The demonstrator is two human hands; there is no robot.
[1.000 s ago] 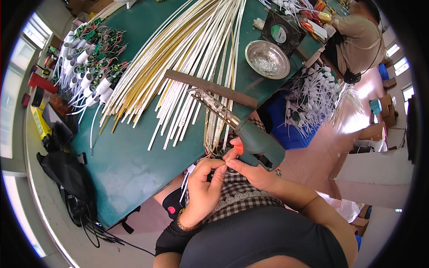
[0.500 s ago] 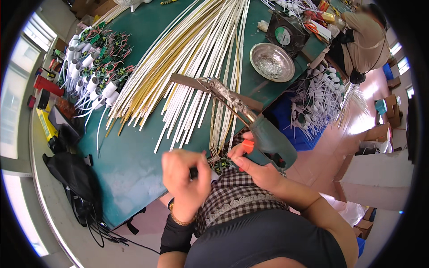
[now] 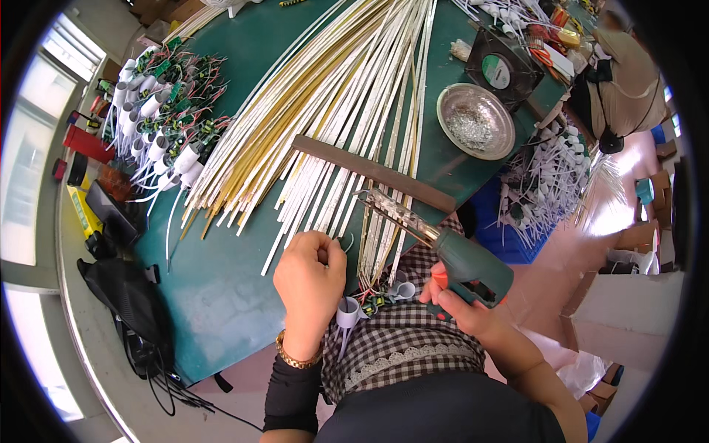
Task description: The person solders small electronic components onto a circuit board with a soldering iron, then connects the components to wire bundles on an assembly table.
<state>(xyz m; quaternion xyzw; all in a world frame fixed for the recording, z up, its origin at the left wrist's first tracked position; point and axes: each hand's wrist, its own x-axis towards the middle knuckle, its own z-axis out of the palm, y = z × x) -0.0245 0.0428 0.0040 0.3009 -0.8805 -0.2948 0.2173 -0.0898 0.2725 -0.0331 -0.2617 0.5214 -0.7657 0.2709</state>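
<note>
Right hand: wrapped round the dark-green plastic soldering gun.
Left hand: fingertips hidden; I can't tell its hold.
Metal barrel: over flat white strips; I'd steer it clear of the left hand.

Bag, boxes and a co-worker around the edges

A black bag lies at the left of the frame, dark cables trailing below it. Higher up sits a red container, near a bright window at the left edge. At upper right are a square black fan and a co-worker in a beige top; below them, cardboard boxes and a teal container.
</note>
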